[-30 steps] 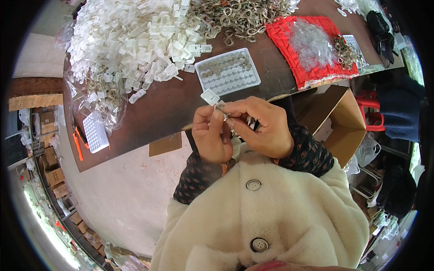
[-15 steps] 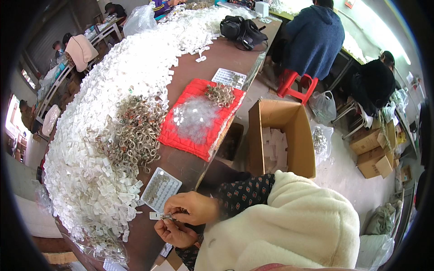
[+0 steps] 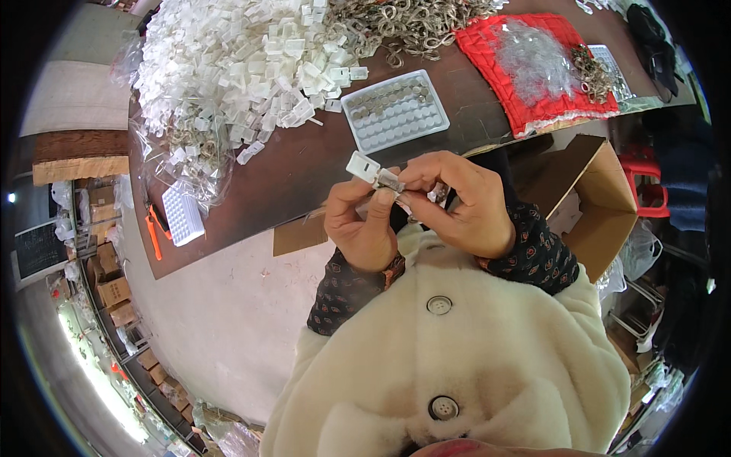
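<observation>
In front of my cream coat, both hands meet over a small silvery metal piece (image 3: 391, 180) with a white plastic tag (image 3: 363, 165) sticking out from its upper left. My left hand (image 3: 359, 227) pinches it between thumb and fingers. The fingertips of my right hand (image 3: 461, 199) are closed on its other side, where a bit of clear plastic shows near the palm. Just beyond the hands, a white tray (image 3: 400, 137) with round pockets lies on the brown table (image 3: 297, 171). Small round silvery discs fill its far rows.
A big heap of white plastic tags (image 3: 236, 65) covers the far left, beside tangled metal loops (image 3: 411, 27). On the right lie a red quilted cloth (image 3: 483, 49) and clear plastic bits (image 3: 533, 57). Orange-handled pliers (image 3: 154, 232) rest near another white tray (image 3: 183, 215). A cardboard box (image 3: 601, 186) stands right.
My view has swung down and left, so the hands and tray appear closer to the middle. The hands still hold the metal piece and its white tag, with the fingers slightly rearranged.
</observation>
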Demonstrator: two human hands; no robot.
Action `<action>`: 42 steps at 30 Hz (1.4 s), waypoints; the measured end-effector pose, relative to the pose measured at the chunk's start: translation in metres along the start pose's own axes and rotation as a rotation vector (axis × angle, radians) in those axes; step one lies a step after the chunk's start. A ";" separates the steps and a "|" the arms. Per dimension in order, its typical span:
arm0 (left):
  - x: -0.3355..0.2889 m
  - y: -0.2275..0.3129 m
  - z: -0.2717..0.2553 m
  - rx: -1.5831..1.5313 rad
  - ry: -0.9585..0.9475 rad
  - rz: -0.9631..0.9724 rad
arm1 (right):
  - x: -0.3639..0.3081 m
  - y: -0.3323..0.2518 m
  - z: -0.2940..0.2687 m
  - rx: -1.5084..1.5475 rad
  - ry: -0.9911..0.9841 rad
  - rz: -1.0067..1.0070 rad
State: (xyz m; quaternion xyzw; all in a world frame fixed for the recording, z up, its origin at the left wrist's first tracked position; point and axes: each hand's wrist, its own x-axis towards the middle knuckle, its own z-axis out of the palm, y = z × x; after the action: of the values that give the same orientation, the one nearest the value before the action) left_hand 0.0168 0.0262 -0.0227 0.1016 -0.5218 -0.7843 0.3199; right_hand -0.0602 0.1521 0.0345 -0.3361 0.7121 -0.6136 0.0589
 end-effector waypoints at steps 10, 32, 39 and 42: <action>0.000 0.003 0.005 0.007 -0.063 0.083 | -0.002 -0.004 0.003 0.493 -0.085 0.319; 0.023 -0.009 -0.023 0.163 -0.043 -0.235 | 0.012 0.027 -0.081 -0.396 0.277 -0.038; 0.024 -0.010 -0.013 -0.388 -0.044 -0.451 | 0.047 0.057 -0.075 -0.292 0.258 0.050; 0.027 -0.006 -0.012 -0.322 -0.080 -0.477 | 0.050 0.078 -0.044 -0.434 0.141 -0.032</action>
State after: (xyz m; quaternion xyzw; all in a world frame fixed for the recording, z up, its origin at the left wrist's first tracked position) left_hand -0.0003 0.0023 -0.0281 0.1382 -0.3642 -0.9135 0.1178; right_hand -0.1523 0.1626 -0.0096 -0.3083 0.8243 -0.4690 -0.0743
